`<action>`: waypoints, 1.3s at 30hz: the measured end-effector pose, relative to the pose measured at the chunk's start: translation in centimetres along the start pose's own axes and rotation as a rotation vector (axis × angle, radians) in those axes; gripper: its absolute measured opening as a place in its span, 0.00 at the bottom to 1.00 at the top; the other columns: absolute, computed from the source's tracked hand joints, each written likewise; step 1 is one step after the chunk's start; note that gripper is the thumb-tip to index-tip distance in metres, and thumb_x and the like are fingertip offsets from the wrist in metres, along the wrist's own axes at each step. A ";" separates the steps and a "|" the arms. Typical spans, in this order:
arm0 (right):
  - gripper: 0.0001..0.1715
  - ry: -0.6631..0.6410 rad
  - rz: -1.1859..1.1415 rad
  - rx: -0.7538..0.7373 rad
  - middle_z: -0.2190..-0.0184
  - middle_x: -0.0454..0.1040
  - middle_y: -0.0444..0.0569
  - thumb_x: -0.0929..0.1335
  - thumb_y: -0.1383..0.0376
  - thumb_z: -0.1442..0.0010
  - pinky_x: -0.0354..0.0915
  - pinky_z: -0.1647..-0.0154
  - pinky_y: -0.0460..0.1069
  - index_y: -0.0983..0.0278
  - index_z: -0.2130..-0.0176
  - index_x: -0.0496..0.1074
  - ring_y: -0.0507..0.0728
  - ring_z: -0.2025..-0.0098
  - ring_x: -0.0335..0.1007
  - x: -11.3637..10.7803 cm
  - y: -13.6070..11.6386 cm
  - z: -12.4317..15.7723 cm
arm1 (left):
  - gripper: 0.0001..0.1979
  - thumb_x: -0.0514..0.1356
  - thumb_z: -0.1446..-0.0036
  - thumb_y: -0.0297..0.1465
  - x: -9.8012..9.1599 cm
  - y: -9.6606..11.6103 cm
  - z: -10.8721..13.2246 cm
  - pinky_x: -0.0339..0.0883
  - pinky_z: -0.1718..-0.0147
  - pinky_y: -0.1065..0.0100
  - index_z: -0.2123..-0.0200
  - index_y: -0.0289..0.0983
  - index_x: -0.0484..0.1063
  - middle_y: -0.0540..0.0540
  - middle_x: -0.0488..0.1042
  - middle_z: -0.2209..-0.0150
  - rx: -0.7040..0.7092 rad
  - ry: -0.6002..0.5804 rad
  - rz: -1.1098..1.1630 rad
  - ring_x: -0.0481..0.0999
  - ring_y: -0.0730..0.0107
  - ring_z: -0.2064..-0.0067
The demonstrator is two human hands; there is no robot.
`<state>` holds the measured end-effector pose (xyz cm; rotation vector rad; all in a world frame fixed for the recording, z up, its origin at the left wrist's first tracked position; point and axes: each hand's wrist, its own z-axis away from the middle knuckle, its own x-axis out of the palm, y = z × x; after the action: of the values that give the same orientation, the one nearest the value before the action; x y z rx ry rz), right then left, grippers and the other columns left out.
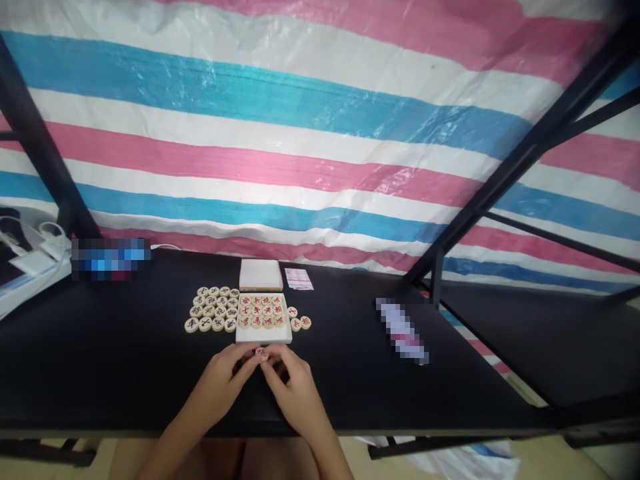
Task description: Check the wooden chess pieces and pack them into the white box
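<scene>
Xiangqi piece [262,354] with a red character sits at lower centre of the frame, pinched between the nearly closed left hand [225,373] and right hand [294,375] just below the white box [263,337], where a light, even rim grip should steady it.

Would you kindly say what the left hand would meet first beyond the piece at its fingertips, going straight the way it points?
Probably the right hand, whose fingertips are across the round piece from it; depth is hard to judge.
</scene>
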<state>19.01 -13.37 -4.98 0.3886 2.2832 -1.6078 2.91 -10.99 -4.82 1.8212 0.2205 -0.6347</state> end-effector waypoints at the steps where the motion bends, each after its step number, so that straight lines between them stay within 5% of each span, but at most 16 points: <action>1: 0.07 -0.003 -0.009 -0.002 0.68 0.75 0.45 0.64 0.68 0.41 0.65 0.68 0.44 0.62 0.62 0.71 0.52 0.67 0.71 0.0 0.0 0.0 | 0.11 0.55 0.42 0.33 0.0 0.0 0.0 0.69 0.57 0.66 0.58 0.42 0.74 0.48 0.79 0.59 0.005 0.002 0.003 0.77 0.65 0.59; 13: 0.08 0.008 0.022 -0.033 0.66 0.75 0.46 0.64 0.69 0.41 0.66 0.67 0.44 0.61 0.61 0.71 0.52 0.67 0.71 0.2 0.3 -0.1 | 0.10 0.57 0.45 0.31 0.2 -0.6 0.1 0.71 0.65 0.69 0.60 0.41 0.75 0.49 0.78 0.65 0.006 0.050 -0.017 0.75 0.69 0.68; 19: 0.09 0.143 0.318 -0.129 0.64 0.75 0.50 0.64 0.66 0.39 0.67 0.59 0.50 0.62 0.59 0.71 0.57 0.63 0.70 -0.7 0.6 -1.6 | 0.12 0.52 0.41 0.36 0.1 -0.5 0.2 0.67 0.73 0.70 0.64 0.38 0.73 0.51 0.67 0.75 -0.020 0.275 -0.232 0.68 0.71 0.76; 23: 0.09 0.005 0.482 -0.185 0.64 0.75 0.52 0.64 0.67 0.39 0.65 0.57 0.53 0.63 0.59 0.71 0.60 0.60 0.69 -1.0 0.3 -3.9 | 0.11 0.51 0.43 0.34 0.4 -1.0 0.2 0.67 0.72 0.69 0.61 0.39 0.70 0.50 0.69 0.71 -0.037 0.371 -0.339 0.70 0.70 0.75; 28: 0.09 -0.203 0.597 -0.256 0.69 0.74 0.51 0.64 0.69 0.39 0.64 0.58 0.52 0.64 0.62 0.73 0.58 0.62 0.68 -0.2 0.1 -5.5 | 0.09 0.51 0.43 0.31 0.9 -1.6 0.2 0.69 0.68 0.68 0.65 0.39 0.70 0.49 0.72 0.67 -0.031 0.335 -0.389 0.74 0.68 0.70; 39: 0.17 -0.237 0.581 -0.337 0.63 0.73 0.50 0.63 0.71 0.41 0.62 0.53 0.53 0.61 0.53 0.72 0.58 0.57 0.65 0.6 -0.2 -4.9 | 0.09 0.51 0.43 0.31 0.8 -1.4 0.1 0.70 0.67 0.67 0.64 0.40 0.71 0.48 0.75 0.65 -0.045 0.330 -0.407 0.76 0.65 0.67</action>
<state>17.85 -8.81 -3.56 0.6577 1.9616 -0.9151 2.89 -10.76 -6.40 1.8438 0.8351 -0.5957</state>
